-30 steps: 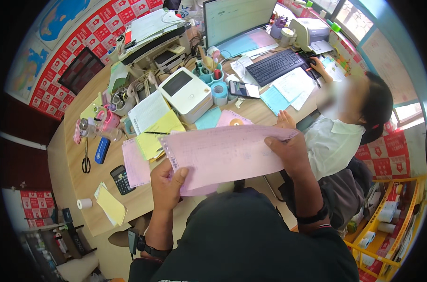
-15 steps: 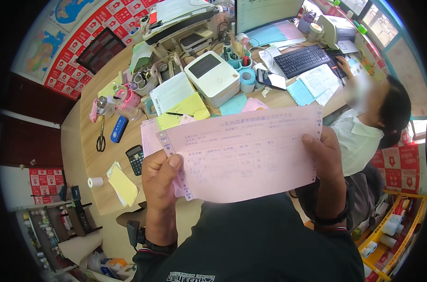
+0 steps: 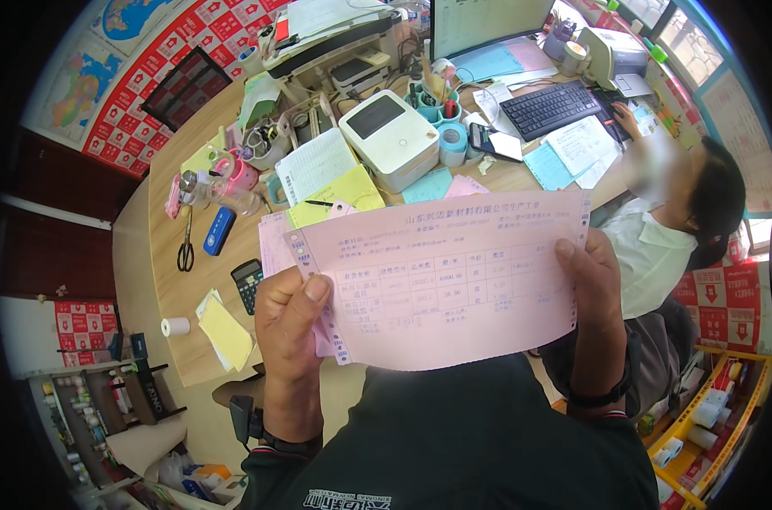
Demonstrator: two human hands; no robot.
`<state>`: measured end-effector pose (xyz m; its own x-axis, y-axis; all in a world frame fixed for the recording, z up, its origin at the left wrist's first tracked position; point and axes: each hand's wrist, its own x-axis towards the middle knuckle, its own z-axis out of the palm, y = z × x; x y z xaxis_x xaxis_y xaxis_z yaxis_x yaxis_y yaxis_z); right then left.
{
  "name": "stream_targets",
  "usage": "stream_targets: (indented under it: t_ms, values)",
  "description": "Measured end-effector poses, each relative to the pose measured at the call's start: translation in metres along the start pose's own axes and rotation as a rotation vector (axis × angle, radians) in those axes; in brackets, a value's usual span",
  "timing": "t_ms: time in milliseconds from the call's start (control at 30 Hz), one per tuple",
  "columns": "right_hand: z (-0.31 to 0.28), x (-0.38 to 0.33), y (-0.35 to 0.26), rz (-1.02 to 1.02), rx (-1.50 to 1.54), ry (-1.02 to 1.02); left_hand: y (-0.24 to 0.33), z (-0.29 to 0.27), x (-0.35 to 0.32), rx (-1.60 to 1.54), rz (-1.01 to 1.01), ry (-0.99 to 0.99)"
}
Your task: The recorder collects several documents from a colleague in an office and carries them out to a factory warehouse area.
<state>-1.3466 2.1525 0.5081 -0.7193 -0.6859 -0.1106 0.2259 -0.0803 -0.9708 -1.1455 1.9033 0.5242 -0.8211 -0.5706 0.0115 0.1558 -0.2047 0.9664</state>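
Our left hand (image 3: 291, 321) pinched the pink form (image 3: 441, 285) at its left edge, our right hand (image 3: 591, 285) its right edge, holding it flat above the desk's (image 3: 169, 280) near edge; behind stood a white label printer (image 3: 389, 138).

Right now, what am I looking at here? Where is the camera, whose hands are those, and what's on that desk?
The camera sits on a person's head and looks down, so its wide lens bends the edges. The left hand and right hand are that person's own, each with a grip on one side of a pink form. Below it is a wooden desk with a white printer, keyboard, calculator, scissors, a tape roll and yellow notes. Another person sits at the right of the desk.
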Motion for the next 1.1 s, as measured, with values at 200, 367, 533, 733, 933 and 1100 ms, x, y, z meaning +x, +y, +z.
stream_targets:
  t_ms: [200,367,533,733,933,1100]
  values:
    - [0.003,0.003,0.000,-0.001,0.007,-0.016,0.003,0.000,0.001,0.023,-0.003,0.004]
    - [0.005,0.005,0.003,-0.005,-0.006,0.007,0.003,-0.002,0.002,0.023,-0.002,0.002]
    - [0.005,0.009,0.004,0.005,-0.013,-0.016,0.004,-0.003,0.004,0.011,-0.006,0.016]
    - [0.009,0.011,0.002,0.011,-0.011,0.007,0.005,-0.008,0.007,0.003,-0.008,-0.004]
    - [0.012,0.013,0.001,0.003,-0.001,-0.013,0.007,-0.008,0.007,-0.006,-0.007,0.018]
    - [0.010,0.011,0.002,-0.006,-0.010,0.009,0.006,-0.006,0.006,0.003,-0.004,0.034]
